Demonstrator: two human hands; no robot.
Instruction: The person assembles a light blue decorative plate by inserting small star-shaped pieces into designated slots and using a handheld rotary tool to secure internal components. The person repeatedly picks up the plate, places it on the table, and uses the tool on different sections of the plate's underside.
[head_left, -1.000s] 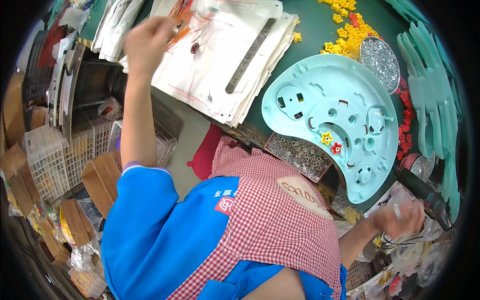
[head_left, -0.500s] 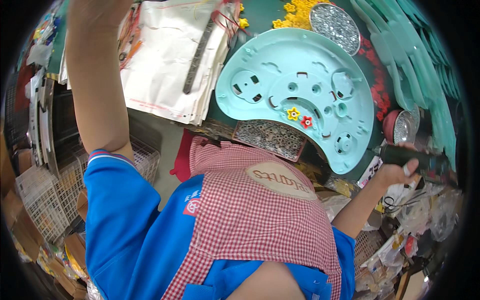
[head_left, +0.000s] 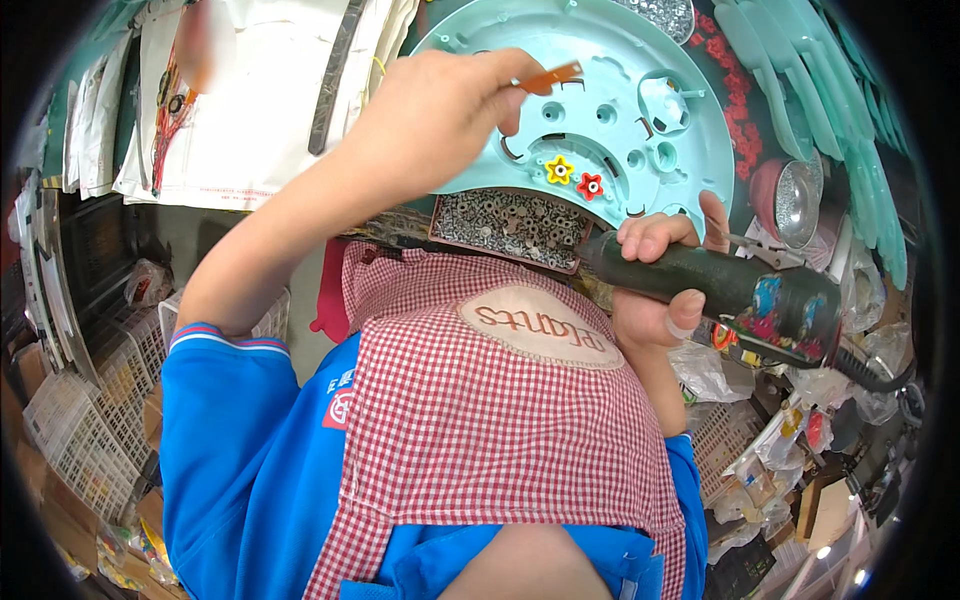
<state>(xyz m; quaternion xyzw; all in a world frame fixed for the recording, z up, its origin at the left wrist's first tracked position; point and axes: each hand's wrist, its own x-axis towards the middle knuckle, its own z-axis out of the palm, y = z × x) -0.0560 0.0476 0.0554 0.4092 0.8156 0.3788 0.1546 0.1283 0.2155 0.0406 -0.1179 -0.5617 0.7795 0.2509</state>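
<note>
turquoise shell (head_left: 625,85) on green bench (head_left: 436,14), white crate (head_left: 85,425) at left

The curved casing (head_left: 702,150) is showing pale turquoise. Inside it, one star (head_left: 552,174) is gleaming yellow and another star (head_left: 590,194) is gleaming red. Over the casing, a small strip (head_left: 548,79) is looking orange-brown. Left of it, papers (head_left: 255,110) are showing white. Right of it, small pieces (head_left: 739,122) are showing red. On the wearer's side of it, an apron (head_left: 500,440) is displaying red-and-white checks, a shirt (head_left: 235,430) is showing bright blue, and a tool (head_left: 725,278) is looking dark green with blue blotches.
</note>
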